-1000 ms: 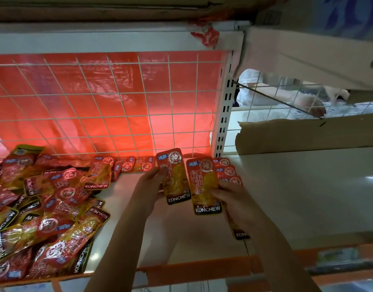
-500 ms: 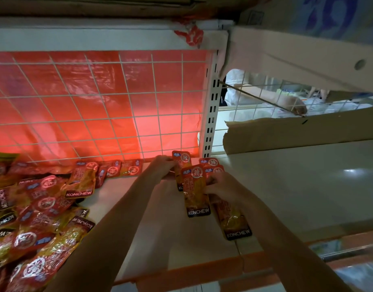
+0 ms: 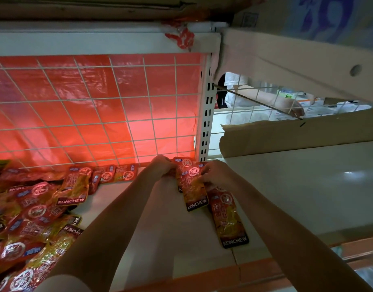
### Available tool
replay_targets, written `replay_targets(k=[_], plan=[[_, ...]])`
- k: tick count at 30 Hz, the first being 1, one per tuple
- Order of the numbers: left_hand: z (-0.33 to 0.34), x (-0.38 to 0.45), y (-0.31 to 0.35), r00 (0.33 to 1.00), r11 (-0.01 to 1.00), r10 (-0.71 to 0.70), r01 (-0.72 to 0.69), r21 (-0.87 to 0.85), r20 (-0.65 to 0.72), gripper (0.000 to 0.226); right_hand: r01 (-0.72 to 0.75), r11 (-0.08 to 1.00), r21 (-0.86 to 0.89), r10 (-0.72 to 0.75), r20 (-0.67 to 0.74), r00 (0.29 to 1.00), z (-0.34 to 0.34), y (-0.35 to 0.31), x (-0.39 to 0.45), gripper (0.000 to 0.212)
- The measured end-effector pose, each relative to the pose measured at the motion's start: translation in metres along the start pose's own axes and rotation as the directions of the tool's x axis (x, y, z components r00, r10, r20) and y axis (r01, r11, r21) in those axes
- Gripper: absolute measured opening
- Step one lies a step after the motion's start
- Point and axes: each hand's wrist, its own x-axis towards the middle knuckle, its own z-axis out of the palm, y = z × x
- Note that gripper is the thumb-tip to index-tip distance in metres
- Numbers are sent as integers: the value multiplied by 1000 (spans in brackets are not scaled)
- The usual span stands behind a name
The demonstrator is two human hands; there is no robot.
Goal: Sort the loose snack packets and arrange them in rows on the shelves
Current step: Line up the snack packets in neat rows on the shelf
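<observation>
Red and yellow KONCHEW snack packets lie on a white shelf. A short overlapping row of packets runs from the back wire grid toward the front, beside the upright post. My left hand grips the top edge of the rearmost packet in that row. My right hand pinches the upper right of the packets next to it. The front packet of the row lies flat by my right forearm. A loose heap of packets covers the shelf's left side.
A white wire grid with red plastic film backs the shelf. A slotted upright post stands right of the row. Torn cardboard leans at the back of the right-hand shelf. An orange strip edges the front.
Both hands moved away from me toward the back grid, each carrying a packet down onto the row by the post. The packets now lie on the shelf, overlapping.
</observation>
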Motion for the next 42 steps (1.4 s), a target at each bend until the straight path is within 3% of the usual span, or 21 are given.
replay_targets(k=[7,14,23,28,31,35,38,42], plan=[[3,4,-1,999,1000,14,-14,9,-41,29,-78,997,6,78,-9,997,-4,-5,23,28],[5,7,-4,997,999,12,-9,38,-82,28,-12,998,-66,14,34,999,-2,-12,20,30],[12,14,-13,989,1000,29,-28,9,-143,22,30,966,-258,-32,-5,999,2,-20,23,29],[13,11,-13,985,998,37,-27,61,-168,21,48,879,-474,-71,-29,997,1,-22,21,38],[11,6,-12,979,987,77,-49,151,-186,22,54,863,-503,-112,-86,990,5,-18,24,30],[-3,-7,-16,953,916,185,-78,394,-242,27,112,857,-503,-226,-172,959,8,-25,27,27],[-26,-17,-32,908,819,272,-44,572,-319,28,194,831,-521,-288,-105,952,23,-39,29,23],[-68,-31,-65,835,751,324,59,658,-444,28,288,827,-483,-321,15,947,68,-63,35,38]])
